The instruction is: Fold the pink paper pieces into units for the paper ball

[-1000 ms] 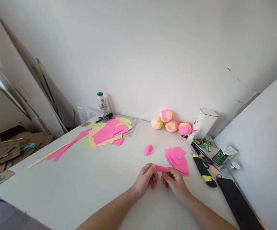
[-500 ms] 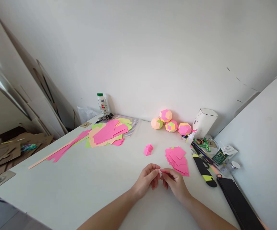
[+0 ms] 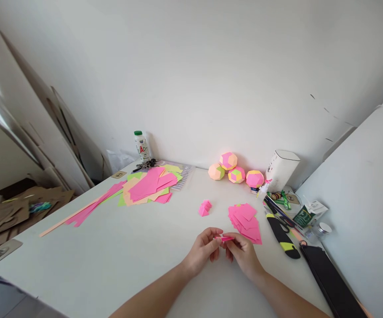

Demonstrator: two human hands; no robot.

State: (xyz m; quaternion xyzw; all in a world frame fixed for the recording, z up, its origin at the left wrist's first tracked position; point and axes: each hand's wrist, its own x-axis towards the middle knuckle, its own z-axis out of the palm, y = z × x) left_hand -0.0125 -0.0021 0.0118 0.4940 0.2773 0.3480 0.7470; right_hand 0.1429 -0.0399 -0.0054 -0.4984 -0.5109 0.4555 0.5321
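Note:
My left hand (image 3: 203, 249) and my right hand (image 3: 243, 254) meet low over the white table (image 3: 118, 256), fingertips pinched together on a small pink paper piece (image 3: 225, 239) that is folded narrow. Just beyond my right hand lies a loose pile of pink paper squares (image 3: 246, 220). A small folded pink unit (image 3: 205, 207) sits on the table a little farther back, beyond my left hand.
A spread of pink, green and peach sheets (image 3: 151, 184) with long strips (image 3: 78, 214) lies back left. Several paper polyhedra (image 3: 236, 171) stand by the wall, next to a white container (image 3: 282, 169). Scissors (image 3: 282, 238), pens and a black case (image 3: 330, 282) crowd the right edge. A bottle (image 3: 141, 145) stands at the back.
The pink piece showed as a wider flat strip between my hands; now it is folded thinner, and my fingertips have drawn closer together on it.

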